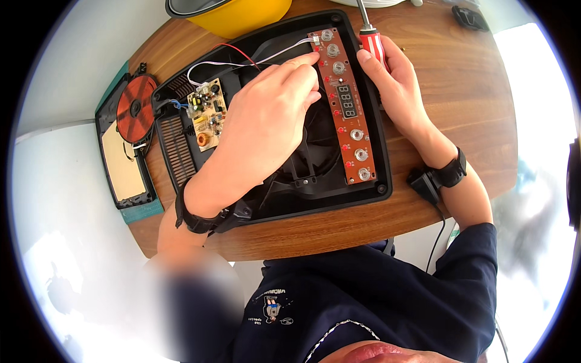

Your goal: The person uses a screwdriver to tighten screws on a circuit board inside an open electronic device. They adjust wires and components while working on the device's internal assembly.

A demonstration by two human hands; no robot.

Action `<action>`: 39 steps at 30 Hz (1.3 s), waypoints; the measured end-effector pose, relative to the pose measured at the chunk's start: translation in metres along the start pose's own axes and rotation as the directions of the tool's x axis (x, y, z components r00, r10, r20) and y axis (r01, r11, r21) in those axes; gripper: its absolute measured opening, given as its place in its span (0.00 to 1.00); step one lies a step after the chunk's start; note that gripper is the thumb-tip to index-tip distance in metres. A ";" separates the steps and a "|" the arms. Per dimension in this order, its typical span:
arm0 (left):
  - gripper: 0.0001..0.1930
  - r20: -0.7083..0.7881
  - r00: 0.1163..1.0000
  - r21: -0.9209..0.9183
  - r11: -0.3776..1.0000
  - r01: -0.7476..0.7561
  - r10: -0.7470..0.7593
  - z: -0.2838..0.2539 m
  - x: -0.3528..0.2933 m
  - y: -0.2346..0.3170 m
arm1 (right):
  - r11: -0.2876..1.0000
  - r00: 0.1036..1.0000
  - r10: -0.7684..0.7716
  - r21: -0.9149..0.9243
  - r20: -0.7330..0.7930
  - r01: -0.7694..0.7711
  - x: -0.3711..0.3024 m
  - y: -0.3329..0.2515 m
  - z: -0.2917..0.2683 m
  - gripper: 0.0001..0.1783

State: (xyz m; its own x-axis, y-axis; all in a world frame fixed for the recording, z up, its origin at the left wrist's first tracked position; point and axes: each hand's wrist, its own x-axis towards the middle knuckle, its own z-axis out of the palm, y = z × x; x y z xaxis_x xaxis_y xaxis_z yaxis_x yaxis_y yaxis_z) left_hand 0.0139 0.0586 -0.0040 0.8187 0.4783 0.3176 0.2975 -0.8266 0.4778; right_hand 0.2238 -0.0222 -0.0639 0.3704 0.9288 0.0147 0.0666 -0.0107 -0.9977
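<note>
A long reddish-brown control board point(328, 88), with coil springs, small red lights and a four-digit display point(346, 100), lies along the right side of a black plastic housing point(284, 206). Reaching across the housing, my left hand point(281, 91) has its index fingertip at the board's upper left edge, just below the white plug point(315, 40). Its other fingers are bent, and nothing shows between them and the thumb. My right hand point(390, 75) grips a screwdriver point(372, 47) by its red-and-white handle, shaft pointing away from me, beside the housing's right edge.
White and red wires point(242, 62) run from the plug toward a tan circuit board point(207, 112) at the housing's left. Further left, a copper-coloured coil disc point(140, 109) rests on another panel. A yellow pot point(242, 18) stands at the back; a black cabled device point(423, 183) sits near my right wrist.
</note>
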 end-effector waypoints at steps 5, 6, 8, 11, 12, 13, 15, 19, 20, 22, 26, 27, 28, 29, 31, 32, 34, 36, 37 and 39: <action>0.05 -0.035 0.999 -0.042 0.999 0.019 -0.021 -0.007 0.003 0.005 | 0.999 0.999 0.030 -0.014 0.022 -0.030 -0.003 -0.003 -0.002 0.22; 0.05 -0.021 0.999 -0.064 0.997 0.043 -0.044 -0.008 0.003 0.003 | 0.999 1.000 0.025 -0.027 0.013 -0.025 -0.003 -0.003 -0.002 0.22; 0.05 0.001 0.996 -0.130 0.987 0.090 -0.090 -0.011 0.004 0.003 | 0.998 1.000 0.015 -0.054 -0.004 -0.016 -0.003 -0.001 -0.003 0.22; 0.04 0.030 0.985 -0.248 0.953 0.175 -0.172 -0.020 0.005 0.006 | 0.996 1.000 0.018 0.084 -0.014 -0.016 -0.001 0.005 -0.006 0.21; 0.04 0.036 0.979 -0.290 0.936 0.202 -0.200 -0.024 0.007 0.009 | 0.995 1.000 -0.003 0.101 -0.031 0.006 0.000 0.005 -0.008 0.20; 0.04 0.043 0.973 -0.331 0.915 0.229 -0.228 -0.027 0.008 0.011 | 0.993 0.999 -0.023 0.119 -0.048 0.029 0.000 0.006 -0.012 0.20; 0.05 -0.011 0.958 -0.393 0.883 0.259 -0.286 -0.031 0.008 0.010 | 0.985 0.984 -0.164 0.032 -0.067 0.167 0.001 0.005 -0.017 0.20; 0.04 -0.056 0.959 -0.543 0.815 0.203 -0.276 -0.044 0.007 0.006 | 0.781 0.838 -0.545 -0.350 0.021 0.517 0.005 -0.011 -0.036 0.24; 0.05 -0.075 0.959 -0.584 0.791 0.181 -0.274 -0.044 0.007 0.004 | 0.737 0.809 -0.586 -0.386 0.043 0.555 0.005 -0.018 -0.038 0.24; 0.07 -0.093 0.966 -0.643 0.755 0.128 -0.243 -0.043 0.007 0.000 | 0.706 0.779 -0.625 -0.398 0.040 0.586 0.004 -0.024 -0.041 0.25; 0.07 -0.111 0.958 -0.734 0.672 0.100 -0.265 -0.034 0.006 -0.001 | 0.618 0.713 -0.691 -0.418 0.115 0.666 0.001 -0.024 -0.044 0.23; 0.07 -0.116 0.956 -0.742 0.663 0.097 -0.270 -0.032 0.005 -0.001 | 0.587 0.691 -0.709 -0.427 0.139 0.688 0.000 -0.024 -0.044 0.23; 0.07 -0.120 0.954 -0.751 0.654 0.094 -0.276 -0.030 0.004 -0.001 | 0.555 0.668 -0.726 -0.435 0.163 0.709 0.000 -0.025 -0.044 0.23; 0.07 -0.124 0.952 -0.759 0.645 0.092 -0.281 -0.030 0.004 0.000 | 0.560 0.672 -0.722 -0.433 0.162 0.706 0.000 -0.025 -0.043 0.23; 0.07 -0.131 0.947 -0.755 0.649 0.096 -0.292 -0.029 0.002 0.001 | 0.577 0.687 -0.708 -0.428 0.160 0.695 -0.002 -0.024 -0.041 0.23; 0.07 -0.136 0.946 -0.753 0.652 0.095 -0.294 -0.029 0.001 0.001 | 0.576 0.696 -0.699 -0.446 0.166 0.685 -0.002 -0.024 -0.041 0.23; 0.06 -0.139 0.944 -0.743 0.661 0.101 -0.300 -0.029 0.000 0.003 | 0.571 0.710 -0.683 -0.481 0.171 0.665 -0.005 -0.025 -0.042 0.23; 0.06 -0.134 0.940 -0.734 0.669 0.119 -0.314 -0.030 0.000 0.005 | 0.577 0.709 -0.687 -0.472 0.162 0.667 -0.006 -0.025 -0.041 0.23; 0.06 -0.130 0.941 -0.738 0.664 0.119 -0.312 -0.029 0.000 0.004 | 0.580 0.709 -0.687 -0.468 0.158 0.667 -0.006 -0.025 -0.040 0.23; 0.06 -0.120 0.943 -0.746 0.655 0.120 -0.309 -0.027 0.000 0.003 | 0.572 0.706 -0.687 -0.471 0.172 0.672 -0.004 -0.023 -0.040 0.22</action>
State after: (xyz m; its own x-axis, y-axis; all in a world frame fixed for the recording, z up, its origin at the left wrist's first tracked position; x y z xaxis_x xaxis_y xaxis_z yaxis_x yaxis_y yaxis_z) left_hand 0.0017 0.0640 0.0198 0.6214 0.7425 0.2500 -0.0734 -0.2625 0.9621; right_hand 0.2581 -0.0411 -0.0387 0.0563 0.7267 0.6847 0.7231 0.4432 -0.5298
